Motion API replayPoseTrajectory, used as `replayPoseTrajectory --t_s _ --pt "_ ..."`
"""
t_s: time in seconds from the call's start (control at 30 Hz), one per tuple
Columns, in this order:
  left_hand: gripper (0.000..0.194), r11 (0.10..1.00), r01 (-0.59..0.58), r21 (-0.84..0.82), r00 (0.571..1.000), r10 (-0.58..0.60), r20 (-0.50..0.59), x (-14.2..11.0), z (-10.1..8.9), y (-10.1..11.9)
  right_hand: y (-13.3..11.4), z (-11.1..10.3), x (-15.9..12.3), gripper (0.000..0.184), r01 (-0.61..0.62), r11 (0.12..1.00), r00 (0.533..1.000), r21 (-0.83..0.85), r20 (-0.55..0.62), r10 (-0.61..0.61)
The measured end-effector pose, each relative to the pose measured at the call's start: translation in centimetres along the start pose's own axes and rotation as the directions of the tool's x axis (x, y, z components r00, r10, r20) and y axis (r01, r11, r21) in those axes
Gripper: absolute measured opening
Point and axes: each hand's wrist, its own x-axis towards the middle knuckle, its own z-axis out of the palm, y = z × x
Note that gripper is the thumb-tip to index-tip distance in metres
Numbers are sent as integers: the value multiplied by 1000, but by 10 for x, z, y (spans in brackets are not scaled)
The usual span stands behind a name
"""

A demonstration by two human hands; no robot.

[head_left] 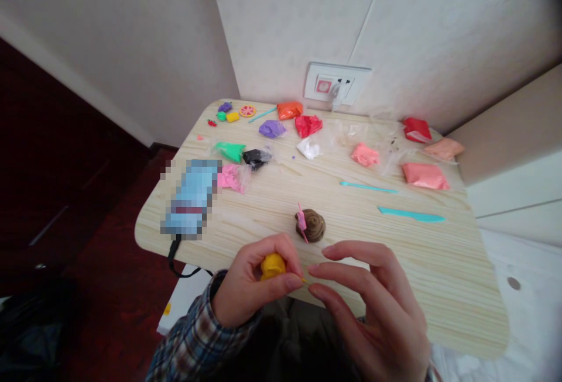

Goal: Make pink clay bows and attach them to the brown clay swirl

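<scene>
My left hand [254, 282] is closed round a lump of yellow clay [273, 265] near the front edge of the wooden table [395, 265]. My right hand [373, 306] is just to its right, thumb and forefinger pinched at a tiny yellow bit by the left thumb tip. Its other fingers are stretched out. Just beyond the hands on the table sits a brown clay swirl [312, 225] with a small pink piece [301, 219] stuck on its left side.
Several bags of coloured clay lie across the far half: green [230, 150], black [256, 158], purple [271, 129], red [308, 125], orange [290, 110], pink [424, 175]. Two teal modelling tools [410, 214] [367, 186] lie at right. A blurred blue item [192, 198] rests at left. A wall socket [336, 83] is behind.
</scene>
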Motion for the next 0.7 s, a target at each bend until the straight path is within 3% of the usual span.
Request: replayPoseTrajectory --t_s 0.5,0.7 --pt "38 994 97 -58 995 -95 25 0 10 -1 2 -5 -3 14 52 996 997 70 55 -56" --pt "36 993 117 -16 993 -117 24 3 13 -3 2 -1 -2 12 -104 984 995 142 22 102"
